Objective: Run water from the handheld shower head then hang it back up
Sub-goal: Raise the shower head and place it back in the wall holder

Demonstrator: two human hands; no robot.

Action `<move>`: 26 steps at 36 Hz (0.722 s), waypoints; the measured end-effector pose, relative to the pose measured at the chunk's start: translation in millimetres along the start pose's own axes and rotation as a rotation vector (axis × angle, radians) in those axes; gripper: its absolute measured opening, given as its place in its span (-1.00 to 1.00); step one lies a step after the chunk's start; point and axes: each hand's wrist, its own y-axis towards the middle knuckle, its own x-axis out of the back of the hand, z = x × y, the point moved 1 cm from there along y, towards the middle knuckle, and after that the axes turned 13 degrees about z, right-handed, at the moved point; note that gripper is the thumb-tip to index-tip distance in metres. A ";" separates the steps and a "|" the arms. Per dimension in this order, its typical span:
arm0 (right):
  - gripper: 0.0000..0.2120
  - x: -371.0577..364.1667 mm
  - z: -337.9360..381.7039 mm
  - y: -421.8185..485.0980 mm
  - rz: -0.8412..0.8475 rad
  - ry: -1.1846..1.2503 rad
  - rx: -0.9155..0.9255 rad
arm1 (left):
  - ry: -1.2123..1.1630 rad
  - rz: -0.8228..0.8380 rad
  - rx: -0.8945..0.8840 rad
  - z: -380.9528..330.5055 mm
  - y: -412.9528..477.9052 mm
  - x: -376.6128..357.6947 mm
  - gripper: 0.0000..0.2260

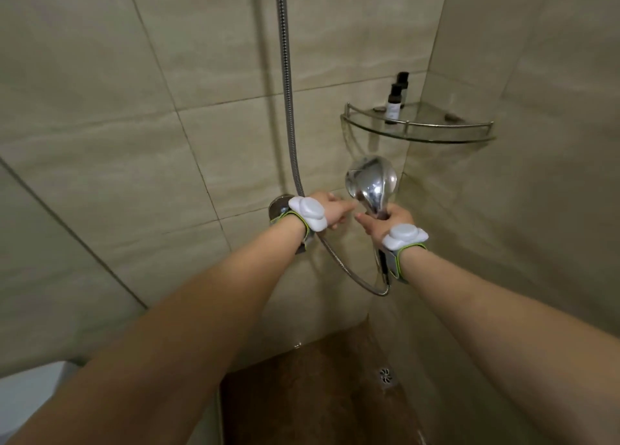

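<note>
My right hand [385,223] grips the handle of the chrome handheld shower head [370,179], held upright with its round back toward me and its face toward the corner. A metal hose [288,115] drops down the wall and loops under my wrists to the handle's base. My left hand [330,211] reaches over the chrome wall mixer valve [278,208], its fingers curled toward something hidden behind the hand. I see no water stream, though the brown floor [318,394] looks wet.
A glass corner shelf [419,132] with a metal rail hangs above the shower head and carries two small dark bottles [394,105]. A round floor drain [385,375] sits near the right wall. Beige tiled walls close in on both sides.
</note>
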 end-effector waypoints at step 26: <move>-0.70 28.4 73.2 -37.7 0.122 -0.635 0.163 | 0.084 -0.341 -0.112 -93.2 -25.8 -6.4 -0.15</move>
